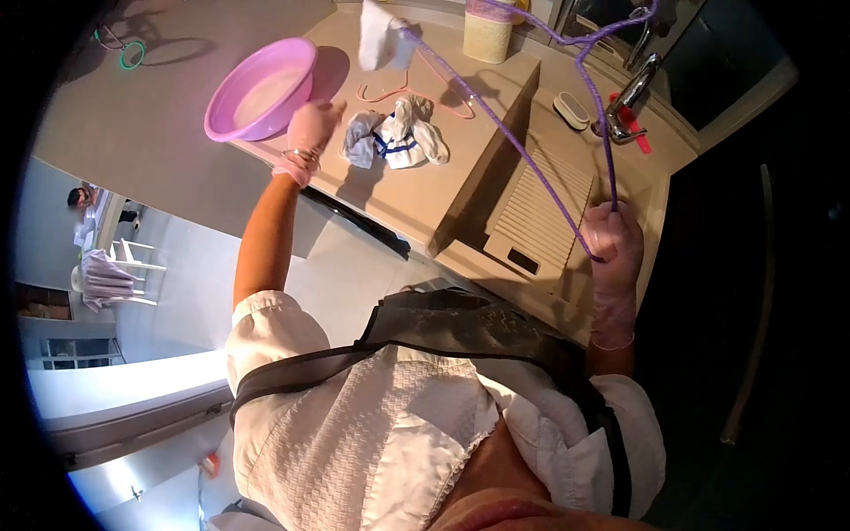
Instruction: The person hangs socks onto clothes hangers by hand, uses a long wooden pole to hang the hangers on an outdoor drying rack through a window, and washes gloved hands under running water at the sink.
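Extending unclenched left hand [312,131] beside one round pink plastic basin [243,83], clenching one thin purple hanger [500,123] in right hand [614,235].

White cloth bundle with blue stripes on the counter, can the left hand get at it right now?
Probably yes: the left hand is close beside the bundle, and only bare counter shows between them.

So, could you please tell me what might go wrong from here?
A small white cloth at the tip of the thin purple hanger in the right hand might slip off. The hanger crosses the silver metal tap in this view and could snag, though the gap is unclear. The left hand, beside the round pink plastic basin near the edge of the beige counter, might nudge it over.
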Demonstrator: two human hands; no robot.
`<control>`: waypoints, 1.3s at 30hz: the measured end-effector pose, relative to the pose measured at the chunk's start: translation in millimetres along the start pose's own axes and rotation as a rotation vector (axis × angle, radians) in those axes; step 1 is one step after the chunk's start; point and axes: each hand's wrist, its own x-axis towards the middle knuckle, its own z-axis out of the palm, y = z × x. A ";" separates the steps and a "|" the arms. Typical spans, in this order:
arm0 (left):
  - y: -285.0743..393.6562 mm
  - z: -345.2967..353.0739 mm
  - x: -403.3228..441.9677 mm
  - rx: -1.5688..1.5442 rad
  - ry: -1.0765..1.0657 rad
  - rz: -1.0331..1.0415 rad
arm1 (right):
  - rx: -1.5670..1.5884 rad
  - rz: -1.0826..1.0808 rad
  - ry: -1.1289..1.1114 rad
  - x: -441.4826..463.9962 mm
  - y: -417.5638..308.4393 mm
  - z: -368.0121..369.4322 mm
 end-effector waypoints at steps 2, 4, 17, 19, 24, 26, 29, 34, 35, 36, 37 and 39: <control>-22.4 26.8 -5.5 0.167 -0.095 0.048 | -0.136 0.010 0.120 -4.7 -3.3 6.6; 0.2 23.9 -44.1 0.224 -0.177 0.128 | -0.266 -0.108 0.301 -7.7 -5.8 22.2; 35.4 -41.4 35.7 -0.716 -0.212 0.197 | -0.244 -0.095 0.429 4.0 -6.5 7.2; 60.0 -53.5 41.3 -0.660 -0.315 0.283 | -0.295 -0.053 0.358 5.4 4.3 -14.5; 84.1 -75.7 39.6 -1.224 -0.470 0.403 | -0.204 -0.077 0.149 3.5 -6.5 -16.6; 95.2 -77.7 33.2 -1.329 -0.492 0.400 | -0.188 -0.046 0.132 1.2 -12.1 -17.2; 115.8 -80.6 30.5 -1.467 -0.566 0.513 | -0.196 -0.057 0.128 2.3 -14.2 -16.4; 131.4 -75.8 2.2 -1.557 -0.538 0.425 | -0.197 -0.029 0.095 3.4 -11.3 -12.1; 131.6 -75.8 1.4 -1.558 -0.599 0.470 | -0.164 -0.043 0.047 2.7 -10.8 -9.7; 131.8 -76.5 1.2 -1.558 -0.661 0.515 | -0.164 -0.046 0.046 3.7 -10.7 -8.3; 133.0 -77.7 4.0 -1.592 -0.677 0.495 | -0.178 -0.043 0.052 5.1 -10.7 -7.4; 145.2 -82.8 -1.6 -1.655 -0.688 0.543 | -0.192 -0.042 0.057 5.6 -9.9 -5.6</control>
